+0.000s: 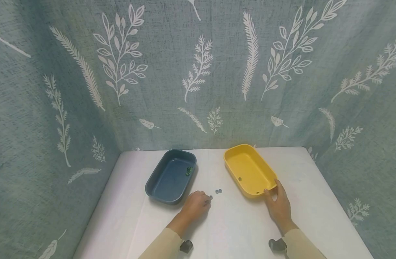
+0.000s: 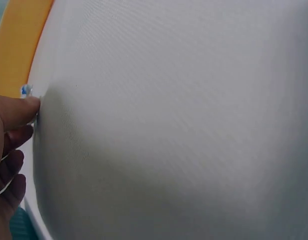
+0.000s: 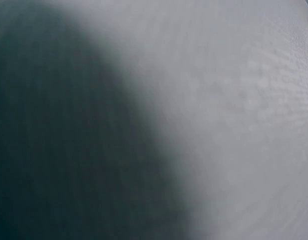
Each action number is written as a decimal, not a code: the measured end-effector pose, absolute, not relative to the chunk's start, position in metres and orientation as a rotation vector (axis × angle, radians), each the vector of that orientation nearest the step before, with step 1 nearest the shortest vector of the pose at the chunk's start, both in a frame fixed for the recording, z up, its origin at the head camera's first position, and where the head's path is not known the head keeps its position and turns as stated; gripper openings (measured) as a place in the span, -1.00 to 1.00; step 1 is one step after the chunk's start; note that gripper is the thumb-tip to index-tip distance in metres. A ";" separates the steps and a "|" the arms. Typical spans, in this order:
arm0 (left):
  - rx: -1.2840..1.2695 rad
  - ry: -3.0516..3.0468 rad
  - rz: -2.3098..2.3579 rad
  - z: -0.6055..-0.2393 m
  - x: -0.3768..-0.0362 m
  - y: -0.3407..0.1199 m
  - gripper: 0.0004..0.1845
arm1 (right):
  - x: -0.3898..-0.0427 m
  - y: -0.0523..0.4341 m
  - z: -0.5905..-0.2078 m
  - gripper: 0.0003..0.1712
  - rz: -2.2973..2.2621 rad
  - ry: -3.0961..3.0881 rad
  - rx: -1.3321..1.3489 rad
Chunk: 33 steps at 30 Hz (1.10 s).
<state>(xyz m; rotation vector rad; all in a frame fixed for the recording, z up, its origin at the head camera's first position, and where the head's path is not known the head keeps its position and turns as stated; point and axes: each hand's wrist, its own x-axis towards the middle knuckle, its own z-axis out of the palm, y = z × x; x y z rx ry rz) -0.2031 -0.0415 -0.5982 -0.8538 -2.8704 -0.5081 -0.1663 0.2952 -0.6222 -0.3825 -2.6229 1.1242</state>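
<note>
My left hand [image 1: 196, 206] is low over the white table with its fingers curled and thumb against the index finger. A glassy glint shows at the pinch in the left wrist view, apparently a clear marble mostly hidden by the fingers. Right by those fingertips is a small clear marble [image 1: 211, 197], and two more clear marbles [image 1: 219, 191] lie side by side just beyond. My right hand [image 1: 278, 205] grips the near right corner of a yellow tray [image 1: 250, 158], thumb and fingers at its rim. Two small marbles [image 1: 239, 179] sit inside that tray. The right wrist view is blurred.
A dark blue tray [image 1: 169, 183] stands on the left, with several green marbles [image 1: 189, 171] against its right side. Patterned cloth [image 1: 198, 126] rises behind and on both sides of the white table [image 1: 237, 230].
</note>
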 end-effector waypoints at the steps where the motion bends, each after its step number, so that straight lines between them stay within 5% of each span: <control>1: -0.852 -2.872 -0.513 -0.598 -0.203 -0.041 -0.90 | -0.166 0.296 -0.622 -0.17 1.128 -2.621 -0.380; 33: -0.995 -2.819 -0.501 -0.557 -0.228 0.032 -0.83 | -0.165 0.294 -0.619 -0.16 1.133 -2.602 -0.361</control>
